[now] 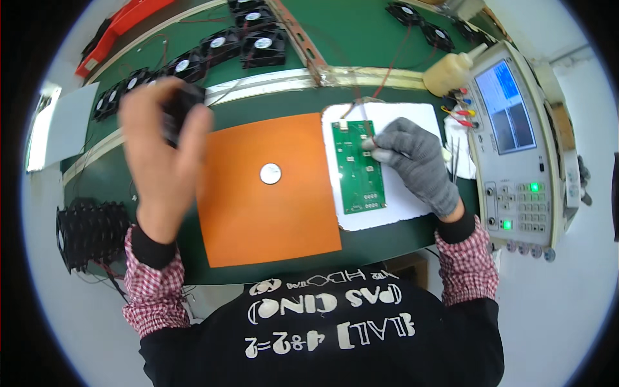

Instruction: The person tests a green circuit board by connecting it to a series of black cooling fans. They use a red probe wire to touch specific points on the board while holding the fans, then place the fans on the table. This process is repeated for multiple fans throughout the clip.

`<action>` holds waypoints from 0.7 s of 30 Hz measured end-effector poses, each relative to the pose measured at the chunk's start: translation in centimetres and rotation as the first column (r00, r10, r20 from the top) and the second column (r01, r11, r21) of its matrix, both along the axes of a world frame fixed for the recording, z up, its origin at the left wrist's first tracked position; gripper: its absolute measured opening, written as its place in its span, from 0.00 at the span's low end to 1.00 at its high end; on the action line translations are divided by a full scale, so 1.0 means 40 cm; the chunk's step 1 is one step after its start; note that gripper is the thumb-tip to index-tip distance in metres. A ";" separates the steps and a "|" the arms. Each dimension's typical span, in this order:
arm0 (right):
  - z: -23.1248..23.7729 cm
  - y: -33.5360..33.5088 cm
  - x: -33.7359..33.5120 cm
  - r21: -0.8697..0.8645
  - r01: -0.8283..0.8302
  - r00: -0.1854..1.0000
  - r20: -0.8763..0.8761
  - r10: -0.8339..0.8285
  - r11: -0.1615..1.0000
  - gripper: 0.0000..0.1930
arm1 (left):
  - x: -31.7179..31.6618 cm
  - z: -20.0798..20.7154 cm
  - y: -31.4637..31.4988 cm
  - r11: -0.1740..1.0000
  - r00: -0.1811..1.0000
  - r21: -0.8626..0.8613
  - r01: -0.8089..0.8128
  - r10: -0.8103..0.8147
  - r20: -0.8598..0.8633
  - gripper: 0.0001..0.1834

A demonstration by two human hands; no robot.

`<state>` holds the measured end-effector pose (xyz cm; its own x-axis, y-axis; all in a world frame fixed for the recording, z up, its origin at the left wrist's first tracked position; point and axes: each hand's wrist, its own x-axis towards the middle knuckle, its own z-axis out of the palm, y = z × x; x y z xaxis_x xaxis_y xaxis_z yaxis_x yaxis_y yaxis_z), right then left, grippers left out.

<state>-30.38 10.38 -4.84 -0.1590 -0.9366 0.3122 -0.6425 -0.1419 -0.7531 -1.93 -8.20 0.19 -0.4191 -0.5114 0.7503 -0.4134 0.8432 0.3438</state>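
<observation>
My left hand (158, 145) is bare and smeared by motion, raised at the left of the orange mat. A black cooling fan (180, 113) sits between its thumb and fingers. In a grey knit glove, my right hand (412, 158) rests over a green circuit board (358, 177). Its fingertips are pinched together at the board's upper right part; thin dark wire shows there, but what they hold is hidden. The board lies on a white pad (412, 209). A round white-faced disc (271, 173) lies on the orange mat (277, 226).
Several black fans (263, 45) line the green bench at the back left; others (405, 13) lie at the back right. Stacked fans (93, 235) stand at the left. A test instrument (516, 142), tweezers (456, 158) and a yellowish bottle (449, 74) are on the right.
</observation>
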 end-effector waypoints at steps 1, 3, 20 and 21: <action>-0.009 -0.009 0.004 -0.003 -0.003 0.994 0.106 0.004 1.000 0.08 | -0.027 -0.017 0.034 0.990 0.987 0.055 0.127 -0.132 0.096 0.16; -0.032 -0.028 0.016 0.092 0.087 0.961 0.254 -0.108 0.992 0.06 | -0.066 -0.040 0.103 0.983 0.942 0.010 0.183 -0.179 0.283 0.15; -0.061 -0.018 0.007 0.032 0.014 1.000 -0.019 -0.013 0.999 0.09 | -0.032 -0.108 0.102 0.894 0.788 0.297 0.336 -0.439 0.431 0.56; -0.062 -0.015 0.002 0.020 0.019 1.000 -0.010 -0.019 1.000 0.09 | -0.035 -0.092 0.111 0.911 0.816 0.148 0.385 -0.411 0.406 0.55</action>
<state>-30.29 9.77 -7.31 -0.1734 -0.9396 0.2951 -0.6523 -0.1149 -0.7492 -3.31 -3.74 -3.48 -0.8619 -0.2670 0.4311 -0.1608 0.9502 0.2671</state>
